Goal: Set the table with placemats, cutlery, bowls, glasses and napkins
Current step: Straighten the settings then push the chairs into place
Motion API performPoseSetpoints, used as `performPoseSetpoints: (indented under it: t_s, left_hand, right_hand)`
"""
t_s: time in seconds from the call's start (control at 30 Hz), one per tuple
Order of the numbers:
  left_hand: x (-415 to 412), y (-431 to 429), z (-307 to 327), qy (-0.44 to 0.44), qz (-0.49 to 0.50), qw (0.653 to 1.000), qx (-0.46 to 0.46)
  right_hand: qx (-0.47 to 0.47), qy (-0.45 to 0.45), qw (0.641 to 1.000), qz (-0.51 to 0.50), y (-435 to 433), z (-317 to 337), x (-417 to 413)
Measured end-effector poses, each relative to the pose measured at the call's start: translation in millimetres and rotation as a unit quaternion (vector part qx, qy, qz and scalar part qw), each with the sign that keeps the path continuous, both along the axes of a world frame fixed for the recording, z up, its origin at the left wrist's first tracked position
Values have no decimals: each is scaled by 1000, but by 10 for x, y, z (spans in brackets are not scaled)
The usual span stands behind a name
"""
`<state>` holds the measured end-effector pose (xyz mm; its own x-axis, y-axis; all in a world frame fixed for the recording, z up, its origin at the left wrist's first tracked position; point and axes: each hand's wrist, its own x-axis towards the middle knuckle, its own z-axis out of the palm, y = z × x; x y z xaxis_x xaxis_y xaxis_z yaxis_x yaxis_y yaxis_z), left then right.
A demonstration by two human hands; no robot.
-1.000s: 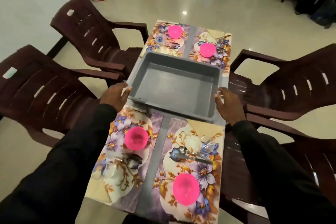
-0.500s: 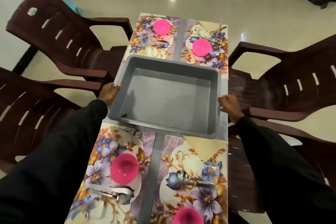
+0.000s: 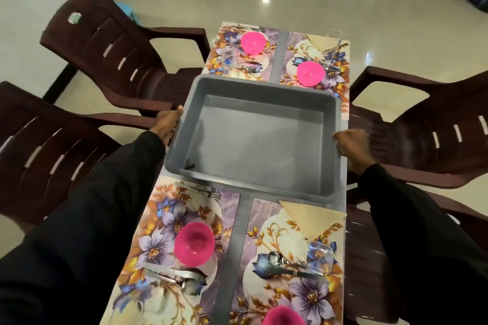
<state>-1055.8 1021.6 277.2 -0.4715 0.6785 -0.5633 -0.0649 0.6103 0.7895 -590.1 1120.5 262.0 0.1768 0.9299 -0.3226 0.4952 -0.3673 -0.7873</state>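
Both hands on the grey tub [image 3: 258,140] at the table's middle; left hand [image 3: 167,124] grips its left rim, right hand [image 3: 352,146] clenched on the right rim; four floral placemats [image 3: 169,232] lie around it, each bearing a pink bowl [image 3: 194,243], cutlery, napkin [image 3: 310,217]

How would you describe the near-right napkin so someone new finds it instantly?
Start at the grey tray held over the table's middle. Just below its near right corner, on the near-right floral placemat, lies a plain beige napkin folded into a triangle. It is the only flat, unpatterned thing there; the neighbours are shiny cutlery and a clear glass.
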Motion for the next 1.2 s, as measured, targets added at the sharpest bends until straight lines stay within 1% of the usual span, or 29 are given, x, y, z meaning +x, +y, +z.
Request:
performPoseSetpoints:
  t_s: [0.17, 0.27, 0.37, 0.47, 0.6, 0.73, 0.8, 0.87, 1.03, 1.1, 1.2]
  left_hand:
    - [-130, -430, 622, 0, 37, 999, 32]
    - [-215, -707, 981, 2, 52, 998, 33]
    - [-366, -1151, 1362, 4, 92, 995, 40]
    - [-501, -1707, 1720, 7, 136, 990, 43]
    - [-574, -2501, 2064, 20, 168, 984, 60]
    - [-588, -3431, 2252, 38, 219, 972, 81]
    - [-587, -3958, 2283, 37, 238, 967, 86]
    - [-560, -4442, 2279, 38, 262, 960, 91]
    - [-241, -5869, 2259, 43, 341, 933, 105]
    - [-27, -6485, 2221, 53, 385, 915, 107]
    - [410, -7314, 2197, 57, 465, 878, 103]
  right_hand:
    - [32, -6, 999, 17, -98, 667, -246]
    - [45, 21, 998, 39, -151, 973, -416]
    - [61, 57, 993, 81, -249, 1234, -650]
    - [61, 65, 989, 119, -393, 1432, -868]
    - [59, 95, 977, 182, -650, 1617, -1211]
    - [72, 92, 967, 227, -1031, 1789, -1623]
    - [77, 72, 960, 258, -1239, 1822, -1820]
    - [88, 76, 950, 289, -1479, 1879, -1996]
    - [96, 92, 916, 378, -2429, 2045, -2448]
    - [90, 99, 893, 430, -2879, 2060, -2593]
    - [84, 111, 854, 501, -3502, 2025, -2805]
